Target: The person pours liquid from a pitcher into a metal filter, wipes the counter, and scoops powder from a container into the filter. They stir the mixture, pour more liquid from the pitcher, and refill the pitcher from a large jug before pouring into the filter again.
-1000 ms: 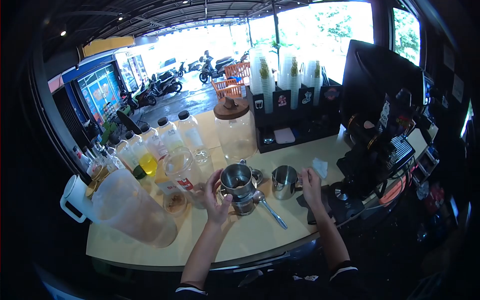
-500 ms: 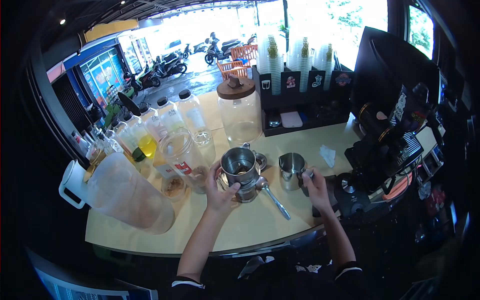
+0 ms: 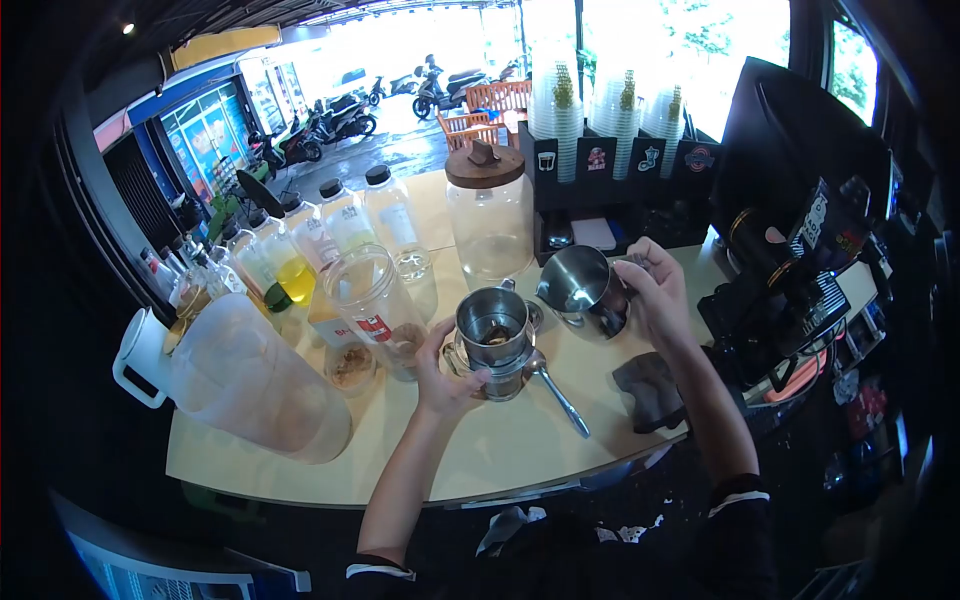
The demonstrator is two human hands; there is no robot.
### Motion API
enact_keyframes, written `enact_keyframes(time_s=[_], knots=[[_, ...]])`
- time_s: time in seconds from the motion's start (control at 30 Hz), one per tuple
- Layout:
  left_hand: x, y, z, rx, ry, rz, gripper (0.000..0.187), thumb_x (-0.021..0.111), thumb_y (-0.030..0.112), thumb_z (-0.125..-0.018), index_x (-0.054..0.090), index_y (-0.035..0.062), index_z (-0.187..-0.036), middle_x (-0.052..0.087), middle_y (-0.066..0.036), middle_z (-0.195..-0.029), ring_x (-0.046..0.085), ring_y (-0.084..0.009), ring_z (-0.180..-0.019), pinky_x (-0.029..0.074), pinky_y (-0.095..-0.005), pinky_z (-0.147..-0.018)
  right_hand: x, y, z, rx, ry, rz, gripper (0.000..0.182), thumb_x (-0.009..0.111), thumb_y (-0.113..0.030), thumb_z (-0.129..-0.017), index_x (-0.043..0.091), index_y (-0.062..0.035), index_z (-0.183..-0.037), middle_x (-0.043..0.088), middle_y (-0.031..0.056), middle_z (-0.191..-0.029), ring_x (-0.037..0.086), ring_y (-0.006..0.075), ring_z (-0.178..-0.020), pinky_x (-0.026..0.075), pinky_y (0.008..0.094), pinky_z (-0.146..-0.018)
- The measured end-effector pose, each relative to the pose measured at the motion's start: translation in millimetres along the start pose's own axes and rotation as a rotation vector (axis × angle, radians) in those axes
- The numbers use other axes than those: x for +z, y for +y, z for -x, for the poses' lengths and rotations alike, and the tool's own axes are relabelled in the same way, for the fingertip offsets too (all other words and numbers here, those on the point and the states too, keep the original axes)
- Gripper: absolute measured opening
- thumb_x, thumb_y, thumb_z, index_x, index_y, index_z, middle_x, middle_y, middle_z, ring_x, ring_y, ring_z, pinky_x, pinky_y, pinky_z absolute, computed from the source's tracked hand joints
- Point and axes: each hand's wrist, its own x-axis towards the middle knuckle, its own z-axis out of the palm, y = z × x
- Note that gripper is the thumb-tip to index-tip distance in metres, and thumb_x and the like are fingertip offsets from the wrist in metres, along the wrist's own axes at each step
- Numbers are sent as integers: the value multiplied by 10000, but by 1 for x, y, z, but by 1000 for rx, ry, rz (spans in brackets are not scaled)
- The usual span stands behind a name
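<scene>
My left hand (image 3: 447, 375) is wrapped round the side of a metal drip coffee filter (image 3: 493, 345), which sits on a glass (image 3: 503, 383). A little dark stuff shows at the bottom of the filter's cup. Raised off the counter, a steel milk pitcher (image 3: 580, 283) tilts to the left, its mouth toward me. My right hand (image 3: 657, 287) grips its handle. The pitcher's contents cannot be made out. A metal spoon (image 3: 563, 402) rests on the counter just right of the glass.
A dark cloth (image 3: 650, 393) lies near the front edge. Left stand a big plastic jug (image 3: 255, 390), an open jar (image 3: 362, 285) and several bottles (image 3: 395, 215). Behind are a lidded glass jar (image 3: 490, 225) and a cup rack (image 3: 625, 160). A coffee machine (image 3: 790, 290) is at right.
My right hand has lifted the pitcher off the counter and tilted it toward the filter. The dark cloth now shows more fully. My left hand stays on the filter.
</scene>
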Motion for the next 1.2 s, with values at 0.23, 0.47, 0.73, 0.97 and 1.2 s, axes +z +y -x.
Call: enact_keyframes(time_s=[0.23,0.47,0.73,0.97,1.2], knots=[[-1,1,1,-23,-23,7,826,817,441,-607,526,-41,-1211,603,-153,-1143,581,-249,-1084,437,-375,-952,32,-41,-25,-39,-257,23,167,612,-55,-880,460,-66,-814,507,-39,-743,505,7,-687,420,177,-605],[-4,2,0,-7,-56,-51,806,817,408,-609,523,-36,-1214,598,-163,-1156,573,-263,-1101,430,-384,-962,48,-46,-45,-109,-500,176,182,622,-46,-858,452,-50,-794,511,-30,-747,524,9,-686,470,183,-619],[-1,8,-1,-4,-41,-7,814,821,438,-613,525,-36,-1204,600,-158,-1145,573,-261,-1097,430,-383,-955,60,-46,-59,-110,-575,296,192,630,-52,-826,446,-39,-776,532,-18,-697,538,13,-655,466,177,-554],[1,8,-1,13,-24,-28,837,816,496,-605,534,-36,-1187,609,-155,-1120,586,-263,-1067,440,-385,-937,68,-50,-60,-147,-619,385,210,626,-58,-824,426,-21,-770,544,-5,-673,547,28,-628,480,195,-535],[0,6,-1,-2,-32,-14,836,811,503,-609,535,-33,-1189,610,-152,-1124,587,-260,-1067,439,-382,-934,72,-50,-62,-172,-604,441,225,669,-115,-769,471,-10,-788,443,-6,-721,403,48,-665,341,235,-587]])
